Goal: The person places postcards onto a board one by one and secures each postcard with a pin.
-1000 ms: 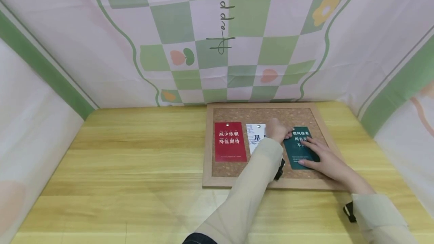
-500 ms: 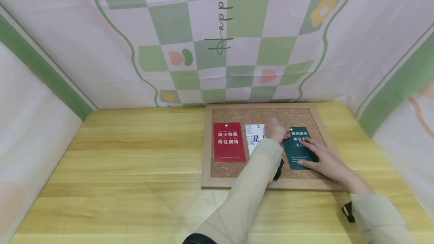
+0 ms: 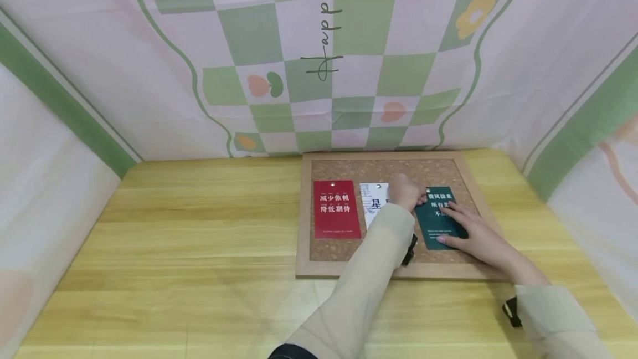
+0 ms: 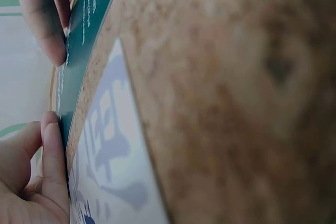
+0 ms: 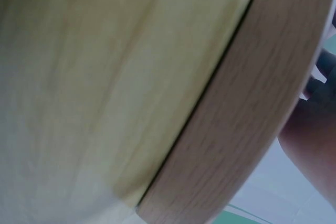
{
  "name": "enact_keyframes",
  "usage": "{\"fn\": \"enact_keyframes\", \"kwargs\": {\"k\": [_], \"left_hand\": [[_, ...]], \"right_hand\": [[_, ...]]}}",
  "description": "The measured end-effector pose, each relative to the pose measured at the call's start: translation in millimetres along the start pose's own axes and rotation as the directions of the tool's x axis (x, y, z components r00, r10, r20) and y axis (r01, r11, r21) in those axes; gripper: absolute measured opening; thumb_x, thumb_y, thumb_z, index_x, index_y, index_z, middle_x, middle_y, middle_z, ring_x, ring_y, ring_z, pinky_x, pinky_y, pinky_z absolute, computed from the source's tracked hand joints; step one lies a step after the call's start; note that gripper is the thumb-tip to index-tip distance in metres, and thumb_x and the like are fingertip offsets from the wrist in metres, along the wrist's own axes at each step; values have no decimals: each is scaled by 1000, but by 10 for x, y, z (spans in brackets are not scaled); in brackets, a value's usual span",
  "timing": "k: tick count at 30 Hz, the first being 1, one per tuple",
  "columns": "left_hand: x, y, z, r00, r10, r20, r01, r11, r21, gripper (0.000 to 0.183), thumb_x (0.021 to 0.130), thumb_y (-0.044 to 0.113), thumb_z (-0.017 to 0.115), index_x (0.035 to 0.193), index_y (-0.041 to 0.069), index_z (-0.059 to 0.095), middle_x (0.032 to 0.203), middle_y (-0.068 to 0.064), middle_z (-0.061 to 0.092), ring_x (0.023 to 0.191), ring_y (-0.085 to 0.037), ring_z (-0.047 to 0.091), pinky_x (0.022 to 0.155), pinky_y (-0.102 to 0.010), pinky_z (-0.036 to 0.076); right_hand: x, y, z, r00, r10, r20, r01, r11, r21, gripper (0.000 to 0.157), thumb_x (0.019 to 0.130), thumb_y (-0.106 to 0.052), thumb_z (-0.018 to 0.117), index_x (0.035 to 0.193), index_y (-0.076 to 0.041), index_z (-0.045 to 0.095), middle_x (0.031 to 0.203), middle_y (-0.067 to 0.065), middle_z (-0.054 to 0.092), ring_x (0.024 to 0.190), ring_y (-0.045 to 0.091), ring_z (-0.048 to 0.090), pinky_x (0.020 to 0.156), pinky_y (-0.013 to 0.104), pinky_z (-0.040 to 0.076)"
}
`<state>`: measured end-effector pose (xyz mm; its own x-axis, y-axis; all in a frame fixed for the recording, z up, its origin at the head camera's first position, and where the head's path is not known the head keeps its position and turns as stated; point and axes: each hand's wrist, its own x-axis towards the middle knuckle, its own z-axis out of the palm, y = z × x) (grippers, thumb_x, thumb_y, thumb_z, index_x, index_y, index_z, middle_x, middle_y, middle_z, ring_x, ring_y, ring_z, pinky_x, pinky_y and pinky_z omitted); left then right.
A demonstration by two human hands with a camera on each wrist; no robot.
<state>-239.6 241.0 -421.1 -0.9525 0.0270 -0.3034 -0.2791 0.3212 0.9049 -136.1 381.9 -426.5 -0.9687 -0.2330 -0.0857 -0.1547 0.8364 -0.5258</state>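
Note:
My left hand [image 3: 406,193] reaches over the cork board with bent fingers. Its fingertips meet the upper left corner of a dark green card [image 3: 427,229], right beside a small silver thumbtack [image 3: 427,190]; whether they pinch the tack or the card edge is not clear. In the left wrist view, thumb and finger [image 4: 50,129] touch the green card's edge. My right hand [image 3: 476,234] lies over the green card's right side, fingers spread and resting on it. A white card [image 3: 371,201] with a tack at its top is partly hidden by my left arm.
The wood-framed cork board [image 3: 331,251] lies on a yellow wooden table [image 3: 199,237]. A tacked red card [image 3: 336,220] is at its left side. Printed fabric [image 3: 309,82] hangs behind and on both sides. In the right wrist view, the board's frame [image 5: 231,103] fills the middle.
Both hands stay in nearly the same place on the green card. The whole head view has shifted very slightly; the cards keep their positions on the board.

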Motion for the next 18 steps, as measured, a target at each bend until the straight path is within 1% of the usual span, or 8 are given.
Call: {"fn": "enact_keyframes", "kwargs": {"k": [5,8,12,15,18], "left_hand": [[-14,-5,-13,1000,11,3,-11,1000,3,16,82,10,73,66,7,71,57,-5,69,41,-9,58,36,-12,38],[-27,-5,-20,1000,16,-8,-16,1000,16,15,82,10,73,67,7,70,57,-4,69,39,-8,55,37,-13,39],[-43,-4,-36,1000,11,-7,-11,1000,15,15,81,9,73,67,8,69,57,-4,69,40,-8,55,38,-13,39],[-40,-5,-54,1000,0,21,1,1000,-24,13,81,8,73,68,6,70,60,-7,70,46,-13,62,39,-15,44],[-24,-2,-74,997,-29,67,36,993,-114,10,79,5,73,71,2,71,65,-13,72,59,-22,71,46,-20,53]], "right_hand": [[1,-13,7,1000,4,8,-4,1000,-6,77,86,-33,69,143,4,34,149,38,20,132,61,19,98,74,25],[5,-11,16,1000,3,6,-3,1000,-12,76,86,-34,69,143,4,35,149,38,21,132,61,20,98,74,26],[5,-7,23,1000,0,4,0,1000,-10,76,86,-33,69,143,4,35,148,38,21,132,61,20,98,74,26],[4,-4,23,1000,3,10,-3,1000,5,77,87,-33,69,144,5,33,149,38,19,132,61,19,98,74,25],[1,2,15,1000,8,10,-8,1000,8,77,87,-34,68,144,5,33,149,38,18,133,61,18,98,74,25]]}}
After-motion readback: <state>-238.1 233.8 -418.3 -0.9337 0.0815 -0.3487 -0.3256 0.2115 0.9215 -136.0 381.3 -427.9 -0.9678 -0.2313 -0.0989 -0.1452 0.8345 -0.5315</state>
